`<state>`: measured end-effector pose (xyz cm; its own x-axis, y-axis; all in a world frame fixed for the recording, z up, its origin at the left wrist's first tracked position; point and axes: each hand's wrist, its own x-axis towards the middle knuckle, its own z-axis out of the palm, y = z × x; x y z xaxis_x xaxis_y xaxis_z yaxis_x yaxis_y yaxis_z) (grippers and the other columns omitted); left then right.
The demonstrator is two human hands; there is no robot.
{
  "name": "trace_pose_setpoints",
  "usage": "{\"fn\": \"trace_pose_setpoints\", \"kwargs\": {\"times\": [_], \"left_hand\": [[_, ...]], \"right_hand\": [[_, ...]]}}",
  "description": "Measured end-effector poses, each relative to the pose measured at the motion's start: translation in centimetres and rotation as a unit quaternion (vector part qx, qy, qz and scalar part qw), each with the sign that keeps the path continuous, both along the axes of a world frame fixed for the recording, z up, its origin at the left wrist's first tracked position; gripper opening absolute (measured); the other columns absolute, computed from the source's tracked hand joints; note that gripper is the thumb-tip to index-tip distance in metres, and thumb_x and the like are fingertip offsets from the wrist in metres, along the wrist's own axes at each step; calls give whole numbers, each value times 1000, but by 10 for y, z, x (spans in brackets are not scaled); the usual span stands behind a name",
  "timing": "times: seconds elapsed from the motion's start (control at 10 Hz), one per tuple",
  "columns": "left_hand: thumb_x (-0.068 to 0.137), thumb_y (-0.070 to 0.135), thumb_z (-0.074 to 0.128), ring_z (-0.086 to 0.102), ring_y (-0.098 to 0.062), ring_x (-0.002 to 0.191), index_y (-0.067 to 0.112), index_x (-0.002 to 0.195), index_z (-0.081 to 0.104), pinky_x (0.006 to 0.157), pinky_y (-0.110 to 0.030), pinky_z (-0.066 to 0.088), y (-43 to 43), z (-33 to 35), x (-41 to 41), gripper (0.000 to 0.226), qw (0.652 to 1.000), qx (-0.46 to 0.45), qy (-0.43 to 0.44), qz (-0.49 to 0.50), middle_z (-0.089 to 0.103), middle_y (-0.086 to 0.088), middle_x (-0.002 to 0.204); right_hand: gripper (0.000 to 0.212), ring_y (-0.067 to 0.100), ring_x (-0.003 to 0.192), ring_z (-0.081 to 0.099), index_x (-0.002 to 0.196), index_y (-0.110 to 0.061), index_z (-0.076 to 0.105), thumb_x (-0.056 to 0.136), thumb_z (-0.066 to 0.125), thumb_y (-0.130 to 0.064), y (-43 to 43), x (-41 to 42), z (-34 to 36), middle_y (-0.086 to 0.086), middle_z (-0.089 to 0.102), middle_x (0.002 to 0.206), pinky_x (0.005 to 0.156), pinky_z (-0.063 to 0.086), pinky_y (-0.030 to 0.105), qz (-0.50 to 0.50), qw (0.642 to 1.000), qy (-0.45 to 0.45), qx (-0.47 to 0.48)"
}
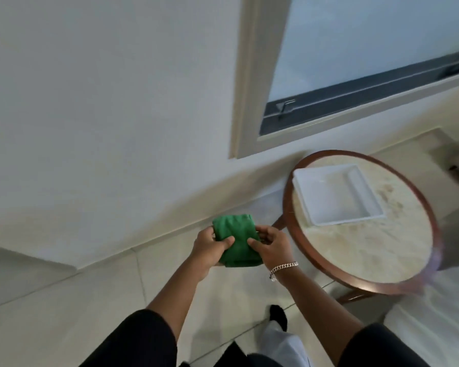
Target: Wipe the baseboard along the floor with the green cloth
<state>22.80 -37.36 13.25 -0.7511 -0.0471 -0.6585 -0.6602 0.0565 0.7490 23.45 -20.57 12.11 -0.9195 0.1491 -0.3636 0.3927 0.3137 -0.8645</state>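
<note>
I hold the green cloth [236, 243] folded between both hands, left hand [210, 247] and right hand [272, 247] each closed in a grip on it, above the baseboard [170, 231], making a firm wiping pad

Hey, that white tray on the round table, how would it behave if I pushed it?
The white tray looks thin and shallow, so it is probably light. It lies flat on the round table, whose top looks smooth, so it would likely slide, not tip. One corner sits near the rim, so it might slip off.

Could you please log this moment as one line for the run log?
phase: pre-wipe | left hand + right hand: holding folded green cloth | baseboard: untouched
</note>
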Motion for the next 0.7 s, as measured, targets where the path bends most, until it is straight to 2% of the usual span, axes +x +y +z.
{"fn": "trace_pose_setpoints", "kwargs": {"times": [0.1,0.2,0.3,0.4,0.5,0.6,0.7], "left_hand": [[78,19,76,71,-30,97,24,101,64,67,-48,64,70,3,-35,27,999,-14,11,-51,70,-7,109],[78,6,76,69,-28,100,26,99,60,74,-46,63,158,-5,-81,33,996,34,11,-87,68,-9,112],[77,-1,75,68,-26,102,23,103,60,88,-47,60,239,-36,-128,39,995,51,4,-83,69,-11,115],[76,4,75,68,-26,103,13,131,55,89,-47,59,309,-76,-164,59,999,11,-11,-52,68,-8,114],[80,4,71,64,-22,105,16,137,50,90,-38,58,361,-114,-199,63,999,-19,-20,-37,65,-6,117],[82,-1,66,62,-24,112,15,145,42,99,-42,54,382,-151,-221,69,997,25,-63,-33,63,-5,122],[86,-2,60,61,-25,115,10,145,41,102,-43,52,386,-163,-230,63,992,30,-110,-47,61,-5,122]], "right_hand": [[31,6,79,68,98,-22,70,72,80,-8,70,-22,6,-6,72,84,75,57,23,-26,998,27,58],[32,12,78,68,102,-14,71,72,79,-6,156,-60,0,-1,74,85,75,56,26,-53,992,55,103],[31,13,75,64,103,-12,71,73,77,-3,234,-110,-19,-3,70,82,70,50,18,-58,986,62,146],[34,12,75,62,107,-12,71,75,75,-2,293,-156,-52,-1,71,86,73,51,22,-68,983,44,166],[37,9,74,59,113,-14,70,78,73,-3,339,-196,-98,-5,67,85,69,49,12,-75,985,5,154],[38,9,79,57,118,-16,67,82,71,-6,360,-222,-139,-4,67,92,61,39,-5,-63,987,-27,146],[42,13,84,62,123,-16,64,82,71,-10,369,-226,-160,3,72,108,63,37,-6,-56,985,-79,144]]}}
